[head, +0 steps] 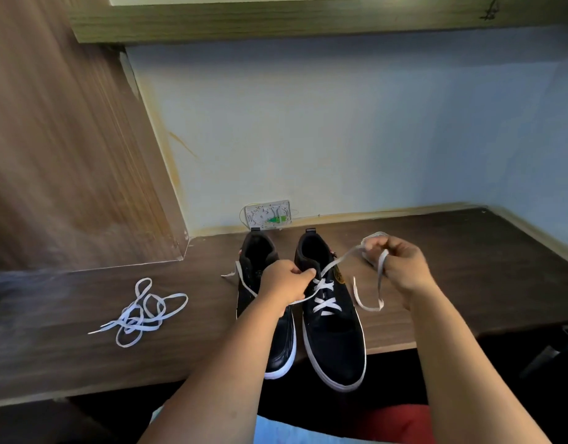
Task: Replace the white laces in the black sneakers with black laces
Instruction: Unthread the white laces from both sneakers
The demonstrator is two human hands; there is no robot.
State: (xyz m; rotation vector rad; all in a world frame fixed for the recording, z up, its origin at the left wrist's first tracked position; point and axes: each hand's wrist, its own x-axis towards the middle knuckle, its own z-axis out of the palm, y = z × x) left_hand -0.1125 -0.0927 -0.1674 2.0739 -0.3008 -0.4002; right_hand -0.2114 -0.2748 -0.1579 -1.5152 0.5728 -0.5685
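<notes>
Right grip (401, 270) pinches white lace (346, 256) | sneaker toes (343, 376) overhang desk edge (391, 347)

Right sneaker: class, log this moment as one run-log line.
step: unlacing right sneaker | left hand: steadies its collar | right hand: pulls white lace | loose lace: on desk

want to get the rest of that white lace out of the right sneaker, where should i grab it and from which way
Pinch the topmost crossed span of the white lace on the right sneaker, just ahead of the left hand, coming from above. The crosses lie flat but exposed on the tongue, so fingers can likely hook under one. The right hand already grips the freed end, off to the right.
</notes>
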